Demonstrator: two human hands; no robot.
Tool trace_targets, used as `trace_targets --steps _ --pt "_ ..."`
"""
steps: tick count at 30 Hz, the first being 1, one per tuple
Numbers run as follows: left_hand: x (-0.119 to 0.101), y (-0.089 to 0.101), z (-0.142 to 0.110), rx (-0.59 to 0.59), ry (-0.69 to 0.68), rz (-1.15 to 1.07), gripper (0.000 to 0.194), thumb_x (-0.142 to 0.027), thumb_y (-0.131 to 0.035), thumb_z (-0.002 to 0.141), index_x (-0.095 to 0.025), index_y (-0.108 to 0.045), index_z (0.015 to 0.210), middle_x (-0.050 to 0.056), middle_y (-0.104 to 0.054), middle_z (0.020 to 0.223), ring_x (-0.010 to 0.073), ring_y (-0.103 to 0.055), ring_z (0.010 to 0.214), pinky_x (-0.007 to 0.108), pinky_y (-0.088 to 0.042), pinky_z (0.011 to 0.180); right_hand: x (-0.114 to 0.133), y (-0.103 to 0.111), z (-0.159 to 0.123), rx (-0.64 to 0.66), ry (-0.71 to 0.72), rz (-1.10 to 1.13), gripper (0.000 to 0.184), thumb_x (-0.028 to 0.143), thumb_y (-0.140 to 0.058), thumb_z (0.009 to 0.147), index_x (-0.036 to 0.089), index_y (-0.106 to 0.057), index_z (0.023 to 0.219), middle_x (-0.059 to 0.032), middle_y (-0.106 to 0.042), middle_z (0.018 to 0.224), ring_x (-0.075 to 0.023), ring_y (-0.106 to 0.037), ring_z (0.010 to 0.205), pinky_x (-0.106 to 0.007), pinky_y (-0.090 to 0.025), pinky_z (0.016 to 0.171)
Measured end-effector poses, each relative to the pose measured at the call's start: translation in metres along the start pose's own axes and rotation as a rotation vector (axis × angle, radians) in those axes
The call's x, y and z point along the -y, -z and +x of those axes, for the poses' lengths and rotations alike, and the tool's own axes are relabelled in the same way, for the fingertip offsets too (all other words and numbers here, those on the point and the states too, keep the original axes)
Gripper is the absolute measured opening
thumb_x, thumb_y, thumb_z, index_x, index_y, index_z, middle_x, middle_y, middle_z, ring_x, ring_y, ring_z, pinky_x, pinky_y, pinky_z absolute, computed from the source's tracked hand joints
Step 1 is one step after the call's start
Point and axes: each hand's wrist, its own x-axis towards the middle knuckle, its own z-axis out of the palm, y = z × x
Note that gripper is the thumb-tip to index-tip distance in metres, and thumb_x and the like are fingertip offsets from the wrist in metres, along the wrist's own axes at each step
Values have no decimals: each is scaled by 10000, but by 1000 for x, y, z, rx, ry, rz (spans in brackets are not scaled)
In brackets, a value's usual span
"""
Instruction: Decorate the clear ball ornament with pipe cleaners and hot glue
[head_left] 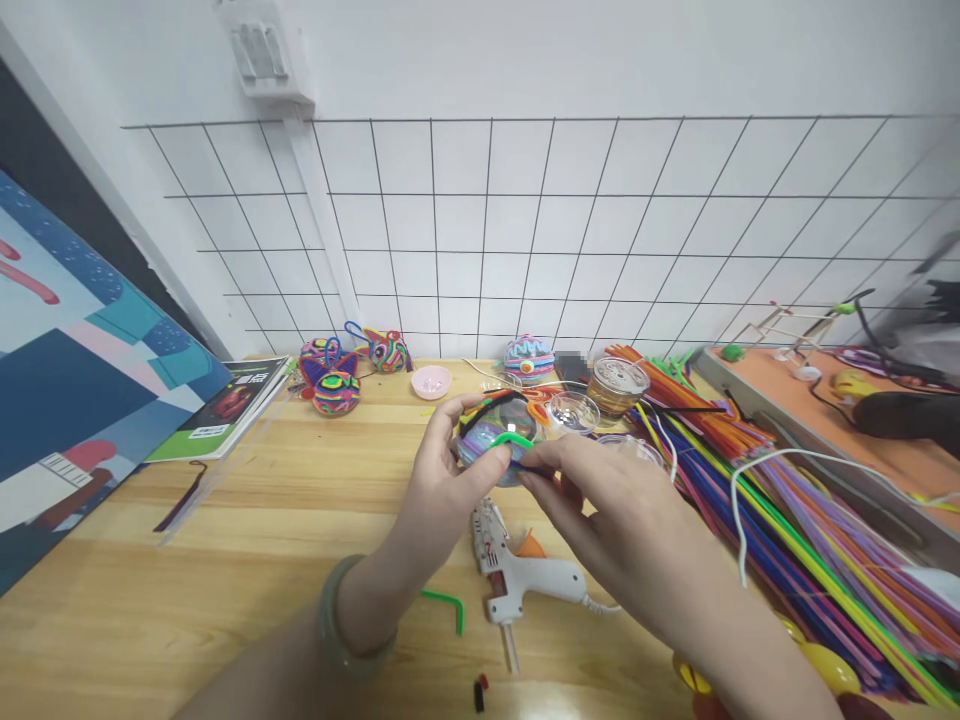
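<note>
Steadily, my left hand [446,475] held a round, multicoloured ball [480,437] above the middle of the wooden table [337,510], fingers curled round its left side and thumb on the near face. My right hand [619,500] was at the ball's right edge, thumb and fingers drawn narrow; I could not tell whether they pinched the ball or the green strip [512,438] bent across its front. Just below, between my forearms, lay a white glue gun [536,577], with a bent green piece [448,597] to its left. Towards the wall sat a pink bowl [431,380] and a finished-looking striped ball [529,360]. To my right, long colourful stems [795,520] were spread in a thick bundle.
</note>
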Motion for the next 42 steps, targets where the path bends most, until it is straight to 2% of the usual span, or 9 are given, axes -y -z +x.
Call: trace_targets --steps 5,11,25,30,35,39,42 --pt "-2 1 2 -12 78 -40 387 -195 -677 787 -245 -514 1134 24 -604 1175 166 -582 1052 254 -490 846 -4 2 0 -42 39 12 118 151 -516 925 159 -631 952 -49 -678 792 -187 -613 711 -314 -467 631" --pt "-4 0 1 -14 137 -52 428 -210 -704 754 -235 -512 1136 41 -614 1151 200 -576 1066 284 -486 841 -9 2 1 -40 28 11 128 171 -504 937 170 -630 912 -56 -662 791 -181 -599 711 -306 -474 633" --pt "-5 1 1 52 153 -35 400 -196 -716 740 -223 -531 1093 43 -642 1101 194 -587 1018 295 -480 847 -13 9 1 78 -25 69 112 166 -520 931 202 -623 906 -22 -637 824 -163 -595 729 -273 -463 630" --pt "-6 1 2 46 230 -100 395 -186 -699 751 -229 -507 1093 39 -624 1086 176 -592 965 280 -499 783 -11 11 1 84 -97 128 66 169 -573 901 203 -612 943 -3 -641 786 -153 -594 687 -272 -470 601" --pt "-6 4 4 41 335 -246 366 -214 -649 793 -251 -490 1121 46 -603 1142 184 -613 949 345 -518 794 -15 13 0 14 -119 192 158 183 -573 899 208 -604 1052 -10 -667 803 -153 -622 688 -276 -502 604" --pt "-6 7 7 80 420 -341 327 -267 -593 822 -256 -511 1138 76 -603 1206 252 -616 1022 462 -510 830 -16 20 1 -95 -174 271 125 241 -551 928 218 -660 982 -32 -718 854 -175 -676 754 -268 -534 594" --pt "-7 7 10 82 479 -389 313 -285 -567 831 -237 -535 1138 97 -620 1191 263 -631 982 459 -515 794 -12 27 1 -201 -283 373 240 277 -477 975 228 -695 889 -23 -745 834 -169 -709 772 -239 -560 603"
